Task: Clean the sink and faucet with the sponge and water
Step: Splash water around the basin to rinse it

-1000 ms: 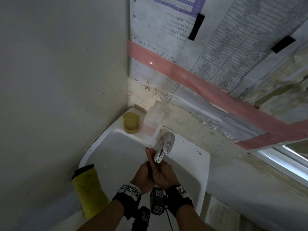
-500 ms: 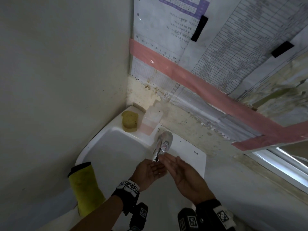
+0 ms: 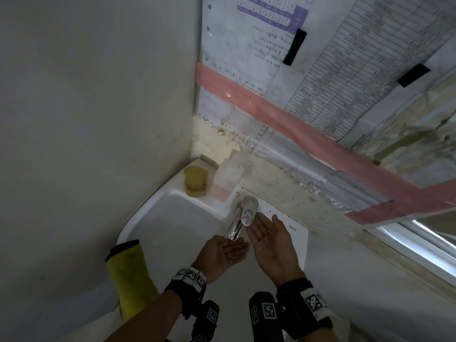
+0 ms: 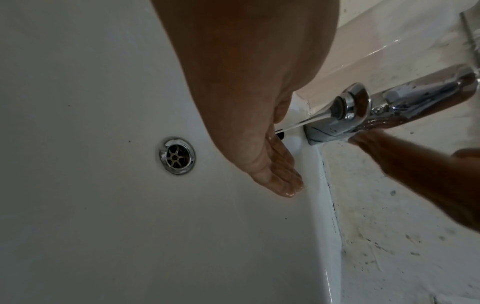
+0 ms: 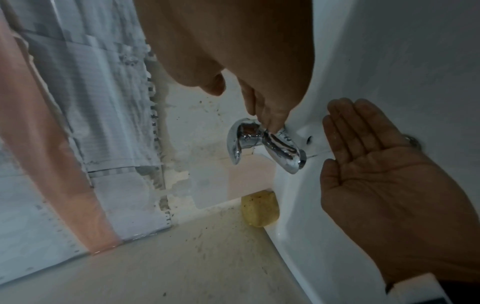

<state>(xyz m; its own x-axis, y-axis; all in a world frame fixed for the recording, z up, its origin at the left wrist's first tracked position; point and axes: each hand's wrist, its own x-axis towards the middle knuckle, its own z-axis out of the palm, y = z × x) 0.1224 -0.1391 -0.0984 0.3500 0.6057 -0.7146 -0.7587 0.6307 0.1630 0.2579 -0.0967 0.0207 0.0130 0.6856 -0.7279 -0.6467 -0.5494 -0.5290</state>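
A white sink [image 3: 172,218] sits in the corner with a chrome faucet [image 3: 243,215] on its back ledge. A yellow sponge [image 3: 195,181] lies on the ledge's far left corner, untouched; it also shows in the right wrist view as the sponge [image 5: 259,209]. My left hand [image 3: 234,248] lies palm up and flat under the spout, and a thin stream of water [image 4: 298,124] runs onto it. My right hand [image 3: 264,225] is open at the faucet's right side, its fingertips [image 5: 270,121] touching the faucet [image 5: 262,144] by the handle. Neither hand holds anything.
A clear soap dispenser [image 3: 225,180] with pink liquid stands between sponge and faucet. The drain [image 4: 177,156] is in the basin floor. A yellow cloth [image 3: 128,280] hangs at the sink's left front. Taped papers [image 3: 271,70] cover the wall behind; a window frame [image 3: 419,250] runs on the right.
The hands were pressed together under the spout; they have parted. The right hand moved right and up to the faucet's side, while the left stays palm up below the spout.
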